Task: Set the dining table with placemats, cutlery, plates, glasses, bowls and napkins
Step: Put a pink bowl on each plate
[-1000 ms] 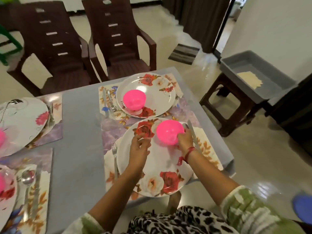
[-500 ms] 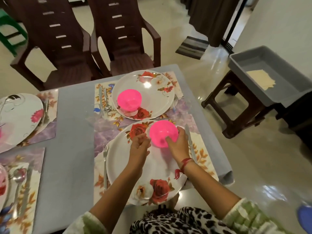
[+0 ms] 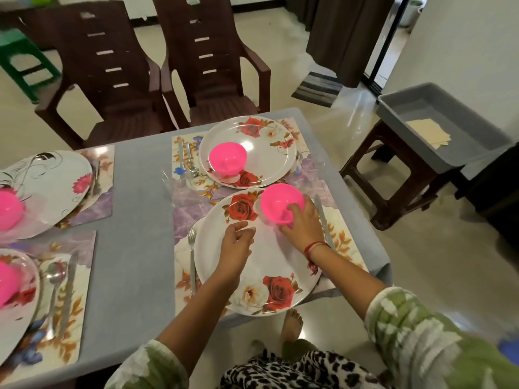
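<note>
The table has four plates, two by its right edge and two by its left edge. Every plate has one pink bowl on it, so that makes four. Four placemats lie under the plates, one each. (The forks and spoons are too blurry to count.) Past the far edge stand two brown chairs. There is one green stool, one brown stool and one grey tray.
</note>
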`<state>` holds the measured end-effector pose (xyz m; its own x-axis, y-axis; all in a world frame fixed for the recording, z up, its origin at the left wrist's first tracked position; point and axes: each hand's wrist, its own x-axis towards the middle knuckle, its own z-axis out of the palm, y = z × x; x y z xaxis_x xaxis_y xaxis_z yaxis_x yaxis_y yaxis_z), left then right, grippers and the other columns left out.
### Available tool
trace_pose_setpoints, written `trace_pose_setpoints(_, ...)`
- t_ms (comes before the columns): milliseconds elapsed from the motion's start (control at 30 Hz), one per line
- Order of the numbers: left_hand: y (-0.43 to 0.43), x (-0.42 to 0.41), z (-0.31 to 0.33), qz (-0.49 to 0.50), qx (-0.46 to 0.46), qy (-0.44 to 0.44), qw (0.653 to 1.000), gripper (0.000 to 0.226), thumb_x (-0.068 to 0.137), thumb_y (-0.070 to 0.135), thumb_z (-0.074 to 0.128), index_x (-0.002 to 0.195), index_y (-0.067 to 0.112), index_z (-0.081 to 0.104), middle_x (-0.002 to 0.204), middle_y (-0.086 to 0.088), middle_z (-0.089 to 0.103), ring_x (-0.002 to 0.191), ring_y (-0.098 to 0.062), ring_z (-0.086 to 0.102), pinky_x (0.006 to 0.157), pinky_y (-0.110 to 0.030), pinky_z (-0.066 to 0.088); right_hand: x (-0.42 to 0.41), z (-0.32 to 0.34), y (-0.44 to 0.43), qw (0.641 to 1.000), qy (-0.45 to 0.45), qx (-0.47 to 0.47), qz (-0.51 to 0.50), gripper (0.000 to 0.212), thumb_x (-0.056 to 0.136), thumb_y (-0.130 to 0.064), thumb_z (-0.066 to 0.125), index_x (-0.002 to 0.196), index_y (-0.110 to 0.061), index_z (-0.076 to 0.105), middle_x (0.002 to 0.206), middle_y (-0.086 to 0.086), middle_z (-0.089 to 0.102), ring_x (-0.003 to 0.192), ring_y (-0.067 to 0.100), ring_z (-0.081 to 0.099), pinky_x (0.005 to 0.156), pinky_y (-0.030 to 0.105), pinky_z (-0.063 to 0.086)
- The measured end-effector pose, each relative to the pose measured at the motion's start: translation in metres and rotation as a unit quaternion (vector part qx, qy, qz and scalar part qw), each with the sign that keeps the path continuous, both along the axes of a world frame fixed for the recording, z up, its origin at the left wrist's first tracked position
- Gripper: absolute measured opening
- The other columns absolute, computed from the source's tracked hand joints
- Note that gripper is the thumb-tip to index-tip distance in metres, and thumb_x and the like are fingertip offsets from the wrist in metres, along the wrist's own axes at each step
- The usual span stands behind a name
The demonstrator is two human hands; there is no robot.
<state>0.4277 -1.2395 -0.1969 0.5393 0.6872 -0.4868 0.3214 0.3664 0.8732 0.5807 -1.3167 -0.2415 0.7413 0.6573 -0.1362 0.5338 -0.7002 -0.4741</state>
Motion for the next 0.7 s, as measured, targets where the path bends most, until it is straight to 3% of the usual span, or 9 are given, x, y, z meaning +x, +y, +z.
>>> trace_pose_setpoints(200, -0.002, -0.015, 0.003, -0.011, 0.014, -0.002, 1.000, 0.025, 0.098, 0.028, 0.051, 0.122, 0.025, 0.046, 0.120, 0.000, 0.051, 0.113, -0.018, 0.053, 0.096, -0.030, 0.041, -0.004, 0.004, -0.006, 1.000, -0.004, -0.006, 0.020, 0.021, 0.090, -0.026, 0.057, 0.105, -0.017, 0.068, 0.153, 0.013, 0.016, 0.138, 0.036, 0.022, 0.108, 0.041, 0.033)
trace_pose_setpoints(333, -0.002, -0.023, 0.004, -0.010, 0.007, -0.001, 1.000, 0.023, 0.098, 0.028, 0.051, 0.119, 0.025, 0.046, 0.121, -0.001, 0.051, 0.115, -0.020, 0.052, 0.103, -0.037, 0.040, -0.005, 0.007, -0.011, 0.999, -0.009, -0.012, 0.032, 0.021, 0.089, -0.024, 0.057, 0.102, -0.016, 0.071, 0.149, 0.012, 0.023, 0.135, 0.034, 0.027, 0.109, 0.039, 0.033)
trace_pose_setpoints(700, 0.008, -0.028, 0.008, -0.013, 0.036, 0.007, 0.999, 0.022, 0.098, 0.027, 0.051, 0.120, 0.024, 0.047, 0.119, -0.001, 0.051, 0.112, -0.019, 0.053, 0.093, -0.030, 0.041, -0.008, 0.012, -0.015, 0.999, -0.015, -0.024, 0.042, 0.021, 0.089, -0.026, 0.058, 0.104, -0.018, 0.071, 0.146, 0.012, 0.028, 0.135, 0.033, 0.027, 0.109, 0.038, 0.031)
